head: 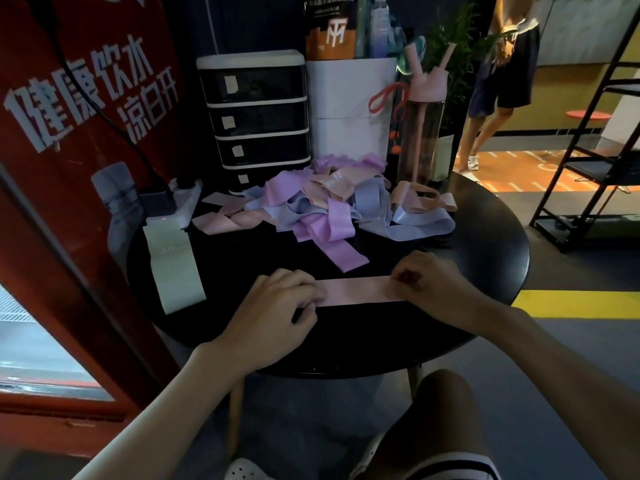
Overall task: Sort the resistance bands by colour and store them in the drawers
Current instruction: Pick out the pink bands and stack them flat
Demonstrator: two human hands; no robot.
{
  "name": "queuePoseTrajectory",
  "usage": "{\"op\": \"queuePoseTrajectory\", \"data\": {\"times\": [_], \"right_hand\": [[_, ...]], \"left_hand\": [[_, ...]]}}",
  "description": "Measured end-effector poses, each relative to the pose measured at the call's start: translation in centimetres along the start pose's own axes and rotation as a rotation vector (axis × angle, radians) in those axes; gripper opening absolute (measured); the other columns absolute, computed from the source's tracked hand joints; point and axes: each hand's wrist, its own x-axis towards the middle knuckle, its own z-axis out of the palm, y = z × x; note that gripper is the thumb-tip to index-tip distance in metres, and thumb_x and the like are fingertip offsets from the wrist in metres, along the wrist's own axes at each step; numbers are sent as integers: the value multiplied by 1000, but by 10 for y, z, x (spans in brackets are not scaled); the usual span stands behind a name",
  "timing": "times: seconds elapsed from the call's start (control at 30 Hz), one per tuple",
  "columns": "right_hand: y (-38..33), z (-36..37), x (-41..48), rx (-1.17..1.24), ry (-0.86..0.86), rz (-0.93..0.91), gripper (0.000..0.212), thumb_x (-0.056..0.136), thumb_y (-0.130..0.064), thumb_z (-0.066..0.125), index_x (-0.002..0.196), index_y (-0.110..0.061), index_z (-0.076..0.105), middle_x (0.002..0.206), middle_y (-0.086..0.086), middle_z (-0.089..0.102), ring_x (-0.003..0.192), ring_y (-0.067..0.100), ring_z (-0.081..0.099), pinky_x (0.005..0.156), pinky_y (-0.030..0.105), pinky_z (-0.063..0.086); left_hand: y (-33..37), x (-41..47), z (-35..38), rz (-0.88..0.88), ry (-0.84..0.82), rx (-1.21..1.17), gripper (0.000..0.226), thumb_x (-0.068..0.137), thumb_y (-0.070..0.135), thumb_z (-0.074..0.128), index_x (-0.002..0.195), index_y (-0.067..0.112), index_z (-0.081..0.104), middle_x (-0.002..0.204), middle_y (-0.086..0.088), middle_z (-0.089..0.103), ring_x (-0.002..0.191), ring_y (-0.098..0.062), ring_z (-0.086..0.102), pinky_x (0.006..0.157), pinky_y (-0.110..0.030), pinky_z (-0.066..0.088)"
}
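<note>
Here, drawers (pixel 258 123) closed; both hands pin pink band (pixel 356 289).

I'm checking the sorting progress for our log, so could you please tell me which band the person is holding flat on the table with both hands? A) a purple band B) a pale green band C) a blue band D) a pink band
D: the left hand and right hand each press one end of a pink band stretched flat on the black table.
</note>
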Motion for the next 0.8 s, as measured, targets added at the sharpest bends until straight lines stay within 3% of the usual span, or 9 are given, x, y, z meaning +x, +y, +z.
{"op": "queuePoseTrajectory", "data": {"times": [0.1,0.23,0.33,0.4,0.5,0.67,0.8], "right_hand": [[0,4,4,-55,39,-7,16,88,-33,64,81,-44,55,90,-22,52,86,-1,48,92,45,47],[-12,3,14,44,118,-7,6,89,-27,63,85,-29,67,89,-14,61,83,5,57,83,39,52],[-18,3,13,117,95,32,9,93,-25,61,93,-21,69,90,-7,66,79,4,58,71,14,48],[-19,4,10,105,57,44,10,93,-29,61,94,-22,68,90,-8,65,78,0,56,68,3,39],[-18,6,11,134,83,80,9,92,-29,63,91,-23,69,86,-8,66,77,1,56,64,3,38],[-14,6,15,172,87,97,7,91,-29,64,91,-24,69,85,-10,65,74,2,56,62,4,38],[-8,13,18,188,129,89,7,89,-28,66,82,-26,66,71,-14,58,66,-5,52,60,6,37]], "left_hand": [[0,4,-3,2,0,-8,35,89,39,42,105,29,72,108,21,58,102,-4,52,88,-28,40],[5,36,-19,-2,29,17,34,90,38,44,101,24,73,106,14,64,99,-12,56,87,-41,45],[4,75,-31,0,74,-13,19,91,20,57,103,19,72,101,9,67,94,-16,61,83,-39,50],[1,105,-36,-38,85,2,18,92,19,58,105,20,70,98,9,66,87,-15,62,79,-35,51],[-7,154,-34,-95,84,64,17,90,22,58,101,21,70,91,5,68,86,-19,64,79,-37,52],[-17,215,-8,-170,40,223,28,95,42,56,91,19,71,96,-1,71,109,-29,60,88,-40,42],[-20,239,10,-202,-11,360,25,88,41,60,83,17,69,102,-4,66,114,-31,54,92,-43,34]]}}
